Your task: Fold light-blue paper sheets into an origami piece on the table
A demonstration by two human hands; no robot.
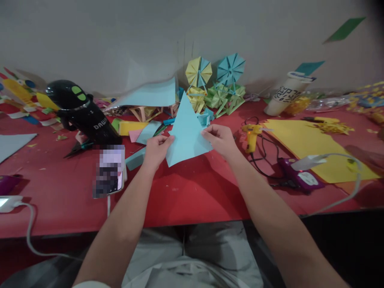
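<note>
A light blue paper triangle [186, 132] is held up above the red table [195, 192], point upward. My left hand [156, 150] pinches its lower left edge. My right hand [220, 140] pinches its right edge, fingers closed on the paper. Both forearms reach in from the bottom of the view. Behind the triangle lie more light blue paper pieces [147, 132] and a large light blue sheet [147, 95].
A phone [109, 170] lies left of my left hand, next to a black device [82, 112]. A yellow glue gun [252, 134] with cable and a purple plug block [300, 178] sit at the right by a yellow sheet [312, 144]. Folded paper fans [216, 86] and a white cup [285, 96] stand by the wall.
</note>
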